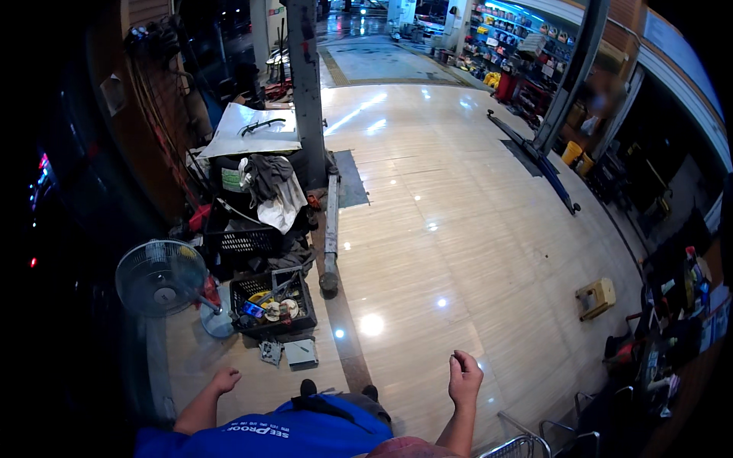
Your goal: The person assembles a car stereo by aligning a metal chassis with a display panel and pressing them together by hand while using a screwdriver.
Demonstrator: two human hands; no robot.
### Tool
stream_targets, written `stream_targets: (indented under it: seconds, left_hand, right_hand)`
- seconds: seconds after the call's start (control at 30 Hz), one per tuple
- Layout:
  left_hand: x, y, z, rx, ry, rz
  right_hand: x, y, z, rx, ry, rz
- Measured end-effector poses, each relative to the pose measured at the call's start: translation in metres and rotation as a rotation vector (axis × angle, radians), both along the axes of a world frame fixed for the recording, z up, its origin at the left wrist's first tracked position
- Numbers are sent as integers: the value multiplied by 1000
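Note:
My left hand (225, 379) hangs low at the left with its fingers loosely curled and nothing visible in it. Ahead of it on the floor lie a flat grey-white panel (301, 353) and a small grey metal part (270, 351). Beyond these stands a black plastic crate (256, 323) holding tools and a yellow item. My right hand (465, 378) is raised over the bare tiles, fingers bent in toward the thumb, with nothing seen in it. Neither hand touches any object.
A standing fan (162, 278) is left of the crate. Behind it, cloths (281, 195) hang beneath a white panel (248, 130). A lift post (307, 99) rises there, its arm (331, 229) low along the floor. At right are a yellow stool (595, 298) and a metal-framed chair (519, 445).

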State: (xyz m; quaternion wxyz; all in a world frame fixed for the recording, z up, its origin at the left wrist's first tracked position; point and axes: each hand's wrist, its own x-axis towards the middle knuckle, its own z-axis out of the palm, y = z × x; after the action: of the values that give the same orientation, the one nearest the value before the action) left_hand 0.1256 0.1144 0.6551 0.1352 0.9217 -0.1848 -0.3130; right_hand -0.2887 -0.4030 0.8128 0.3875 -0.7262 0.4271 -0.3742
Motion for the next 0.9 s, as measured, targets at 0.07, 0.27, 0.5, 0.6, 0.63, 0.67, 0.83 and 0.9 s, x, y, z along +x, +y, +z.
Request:
stream_targets:
  seconds: [0.07,0.27,0.5,0.6,0.63,0.67,0.83,0.9]
  left_hand:
    - [-12,-25,10,-10,-21,-55]
    - [-46,-28,-7,-32,93,-59]
    - [-63,35,-57,116,193,69]
    - [-70,49,-65,146,267,210]
    - [-74,54,-66,146,274,251]
    - [-75,57,-68,139,278,266]
    - [-72,38,-66,62,257,206]
    - [-67,45,-75,29,233,204]
  right_hand:
    - [-3,-5,1,2,11,12]
    - [-6,-11,-1,59,-2,43]
    - [2,-7,5,20,44,95]
    - [16,3,2,43,47,150]
    - [23,9,1,34,74,191]
    - [32,15,1,24,101,235]
    - [57,45,-4,99,163,352]
    - [69,56,-7,135,158,417]
